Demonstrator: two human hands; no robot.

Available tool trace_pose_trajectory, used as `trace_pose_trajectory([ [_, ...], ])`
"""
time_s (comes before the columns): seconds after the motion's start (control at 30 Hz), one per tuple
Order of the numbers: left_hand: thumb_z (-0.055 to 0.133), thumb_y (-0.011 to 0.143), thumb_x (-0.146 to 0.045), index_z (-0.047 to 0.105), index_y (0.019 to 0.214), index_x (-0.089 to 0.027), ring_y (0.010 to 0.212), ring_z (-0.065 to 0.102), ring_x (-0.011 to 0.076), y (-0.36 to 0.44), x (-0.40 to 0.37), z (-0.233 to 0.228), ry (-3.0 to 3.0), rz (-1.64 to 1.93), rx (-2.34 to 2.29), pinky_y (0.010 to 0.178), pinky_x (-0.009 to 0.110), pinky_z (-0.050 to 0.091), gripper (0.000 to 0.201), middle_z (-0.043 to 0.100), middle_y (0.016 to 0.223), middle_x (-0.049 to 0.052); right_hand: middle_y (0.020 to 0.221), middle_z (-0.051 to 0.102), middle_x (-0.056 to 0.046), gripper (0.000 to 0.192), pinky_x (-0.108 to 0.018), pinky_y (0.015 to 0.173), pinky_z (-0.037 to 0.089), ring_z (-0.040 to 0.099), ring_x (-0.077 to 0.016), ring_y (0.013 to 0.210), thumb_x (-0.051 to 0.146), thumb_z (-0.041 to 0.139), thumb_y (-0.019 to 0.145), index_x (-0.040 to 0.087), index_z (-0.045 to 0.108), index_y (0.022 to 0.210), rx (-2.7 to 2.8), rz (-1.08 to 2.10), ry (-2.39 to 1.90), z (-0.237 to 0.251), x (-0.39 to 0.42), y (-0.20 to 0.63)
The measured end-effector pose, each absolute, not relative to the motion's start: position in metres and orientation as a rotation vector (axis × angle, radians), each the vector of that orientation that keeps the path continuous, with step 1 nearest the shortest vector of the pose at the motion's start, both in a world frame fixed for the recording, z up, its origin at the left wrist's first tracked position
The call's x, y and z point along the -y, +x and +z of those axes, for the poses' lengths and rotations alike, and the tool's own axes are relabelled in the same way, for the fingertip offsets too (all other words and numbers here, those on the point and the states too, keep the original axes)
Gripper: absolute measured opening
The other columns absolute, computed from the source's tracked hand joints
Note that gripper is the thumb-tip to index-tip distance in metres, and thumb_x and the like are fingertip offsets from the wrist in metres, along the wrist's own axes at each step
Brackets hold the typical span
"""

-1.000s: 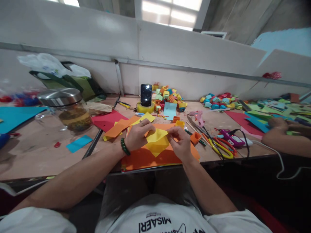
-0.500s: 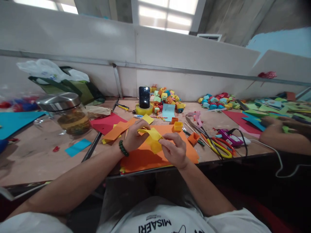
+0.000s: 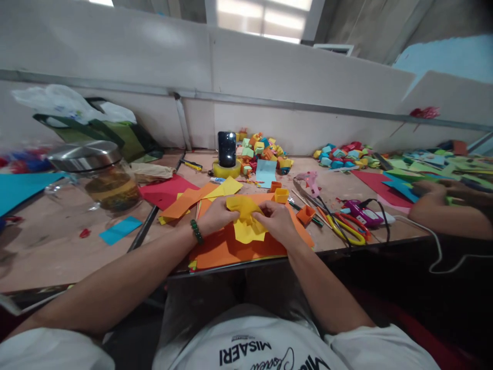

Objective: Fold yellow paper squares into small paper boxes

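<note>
A piece of yellow paper [image 3: 248, 228], creased and pinched in at its middle, is held up between my two hands. My left hand [image 3: 219, 215], with a dark green bead bracelet at the wrist, grips its left side. On the opposite side, my right hand [image 3: 278, 220] has its fingers closed on the paper's edge. Beneath them lies a stack of orange paper [image 3: 219, 252] at the table's front edge. Small folded paper boxes, one yellow [image 3: 281, 195] and one orange [image 3: 306, 214], sit just beyond my right hand.
Left are a glass jug [image 3: 111, 190] and blue paper strip [image 3: 120, 229]. A phone [image 3: 227, 149] stands on a tape roll before a heap of small paper boxes [image 3: 258, 146]. Right lie scissors [image 3: 352, 234], a purple glue gun [image 3: 364, 213] with cords, and another person's arm [image 3: 442, 216].
My hands have drawn level on either side of the yellow paper, which now faces me and is gathered at its middle. Another yellow sheet behind my left hand shows more fully.
</note>
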State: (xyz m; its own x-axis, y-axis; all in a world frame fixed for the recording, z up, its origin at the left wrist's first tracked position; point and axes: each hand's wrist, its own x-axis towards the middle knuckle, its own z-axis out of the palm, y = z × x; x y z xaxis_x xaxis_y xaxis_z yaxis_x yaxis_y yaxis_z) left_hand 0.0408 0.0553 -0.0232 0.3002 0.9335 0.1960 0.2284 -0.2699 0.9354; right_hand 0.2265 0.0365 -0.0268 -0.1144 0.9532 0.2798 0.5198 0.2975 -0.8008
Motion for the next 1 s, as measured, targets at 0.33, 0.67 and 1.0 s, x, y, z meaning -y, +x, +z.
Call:
trace_pose_trajectory([
  [0.33,0.054,0.053,-0.007,0.064,0.076,-0.013,0.062,0.058,0.0118,0.0450,-0.0521,-0.0248,1.653,0.902,-1.252,0.055,0.020,0.047,0.025,0.065,0.069,-0.002,0.077,0.065,0.001,0.042,-0.023,0.057,0.036,0.057,-0.0134,0.066,0.027,0.069,0.069,0.018,0.060,0.110,1.979,0.596,-1.650,-0.0310,-0.0366,0.2236],
  [0.67,0.051,0.053,-0.006,0.065,0.070,-0.014,0.062,0.057,0.0113,0.0435,-0.0508,-0.0216,1.706,0.852,-1.252,0.056,0.019,0.046,0.023,0.065,0.067,-0.003,0.075,0.064,0.000,0.019,-0.023,0.058,0.033,0.055,-0.0140,0.066,0.033,0.061,0.077,0.019,0.063,0.089,1.936,0.515,-1.719,-0.0287,-0.0280,0.2195],
  [1.0,0.055,0.054,-0.013,0.061,0.067,-0.016,0.064,0.059,0.0143,0.0424,-0.0546,-0.0250,1.844,0.836,-1.350,0.055,0.021,0.044,0.014,0.063,0.065,-0.003,0.064,0.059,0.000,0.019,-0.024,0.052,0.027,0.050,-0.0134,0.059,0.037,0.062,0.076,0.019,0.062,0.071,2.083,0.428,-1.760,-0.0230,-0.0362,0.2255],
])
